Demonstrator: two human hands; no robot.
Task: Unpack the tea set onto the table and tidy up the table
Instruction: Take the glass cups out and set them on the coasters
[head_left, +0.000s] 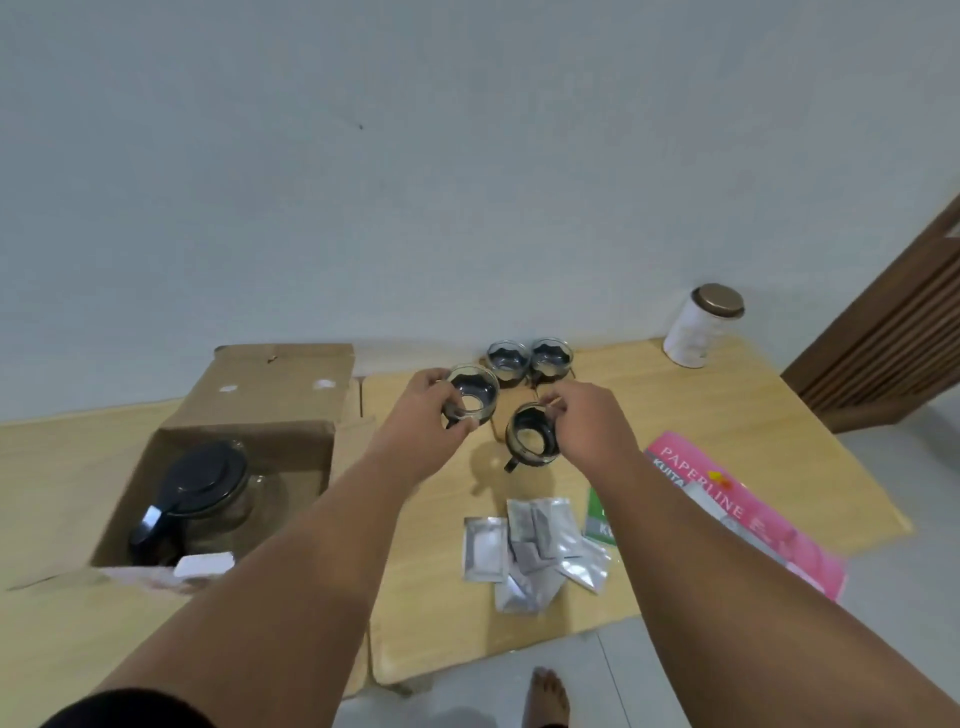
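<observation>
Nearest, foil sachets (535, 551) lie scattered on the table (675, 395), not yet tidied. In the open box (260, 410) the glass teapot (208, 493) is left waiting. A glass cup (470, 397) is gripped by the left hand (421, 410), another cup (530, 434) by the right hand (587, 421), seemingly bound for the two cups (527, 358) beyond, to be grouped together.

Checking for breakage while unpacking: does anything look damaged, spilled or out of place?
No damage or spills show. The silver sachets lie in a loose overlapping heap near the table's front edge, and the pink booklet overhangs its right edge.
</observation>
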